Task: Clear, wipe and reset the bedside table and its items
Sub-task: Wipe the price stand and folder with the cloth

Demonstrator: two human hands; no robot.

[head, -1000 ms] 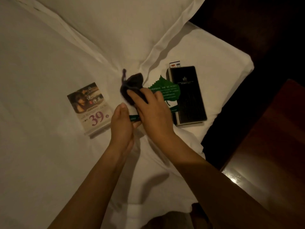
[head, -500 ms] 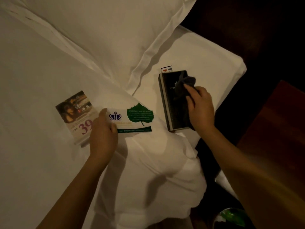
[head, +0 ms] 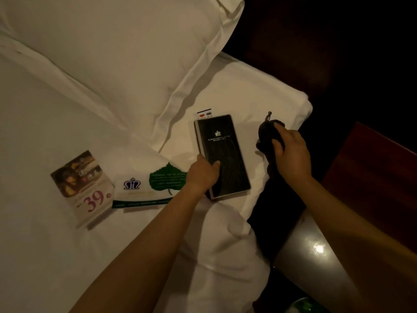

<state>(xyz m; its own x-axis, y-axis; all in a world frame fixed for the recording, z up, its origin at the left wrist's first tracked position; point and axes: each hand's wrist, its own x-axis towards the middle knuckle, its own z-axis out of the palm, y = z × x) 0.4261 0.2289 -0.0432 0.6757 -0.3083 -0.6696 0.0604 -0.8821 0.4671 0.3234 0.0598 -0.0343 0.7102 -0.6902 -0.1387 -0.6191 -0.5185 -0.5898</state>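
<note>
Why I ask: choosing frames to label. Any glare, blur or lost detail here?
Head view: dim warm light; glare on the glossy bedside table; print on flat black folder too soft to read; dark cloth in the right hand blends into shadow.

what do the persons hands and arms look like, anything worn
The left hand and right hand wear no gloves. No sleeve shows on the left forearm or right forearm, and no watch or bracelet at the wrists. The light is too dim to rule out a thin ring.
</note>
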